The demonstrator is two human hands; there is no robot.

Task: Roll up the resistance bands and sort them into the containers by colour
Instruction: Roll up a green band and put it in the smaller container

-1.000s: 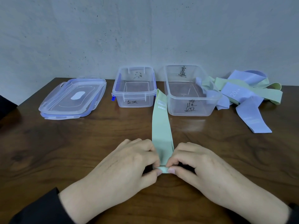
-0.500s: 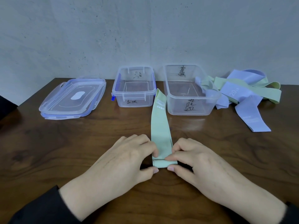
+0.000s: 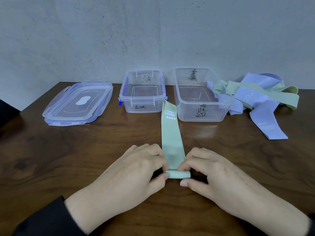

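Pinching the rolled near end of the green band [image 3: 171, 138] between my left hand [image 3: 134, 169] and right hand [image 3: 209, 171], I grip it from both sides with curled fingers. Its flat length runs away across the table [image 3: 68, 150], ending between the two tubs [image 3: 143, 92] at the far side.

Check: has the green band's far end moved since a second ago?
No. The green band still ends between the two containers; only its near end has rolled.
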